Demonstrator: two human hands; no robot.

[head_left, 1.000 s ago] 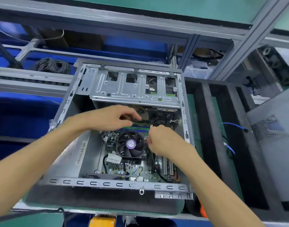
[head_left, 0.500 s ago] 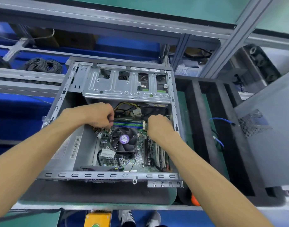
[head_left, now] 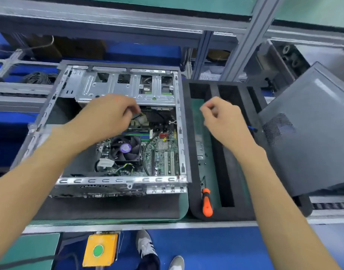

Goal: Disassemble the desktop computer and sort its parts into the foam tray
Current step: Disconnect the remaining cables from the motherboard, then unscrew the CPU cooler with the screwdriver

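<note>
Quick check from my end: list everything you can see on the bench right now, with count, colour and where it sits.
computer case: 1, silver metal, open, left on the bench
motherboard: 1, green, on the case floor
cooler fan: 1, black with purple hub, on the motherboard
memory sticks: count unclear, green and blue, behind the fan
foam tray: 1, black, right of the case
screwdriver: 1, orange handle, in the tray's near left slot
side panel: 1, dark grey, leaning over the tray's right edge
button box: 1, yellow with green button, below the bench edge
left hand: over the case's back, fingers at the cables
right hand: over the tray, fingers curled, contents unclear
</note>
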